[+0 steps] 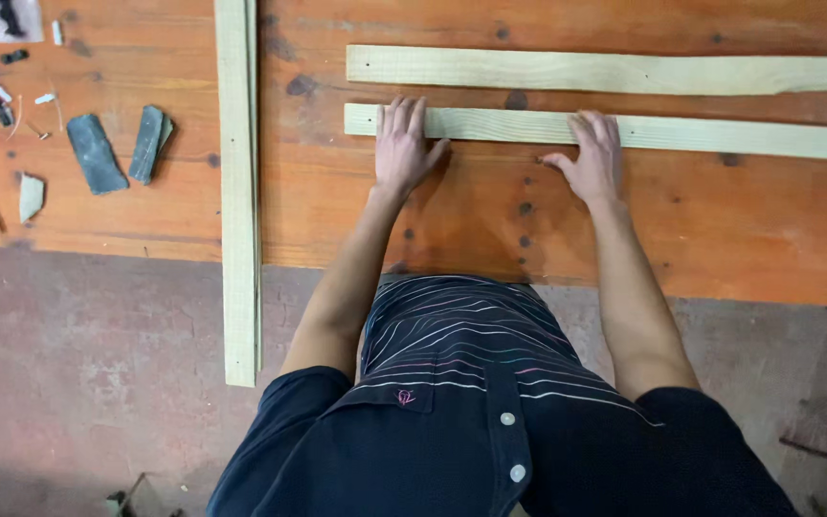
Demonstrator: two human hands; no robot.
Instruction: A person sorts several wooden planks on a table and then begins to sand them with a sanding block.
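Hands [404,144] [591,158] flat on slat [720,137], perhaps cropped

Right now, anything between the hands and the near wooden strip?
Nothing visible. Both hands already rest flat on the near wooden strip: the left hand by its left end, the right hand toward the middle. The far strip lies apart beyond it, and the long board lies off to the left.
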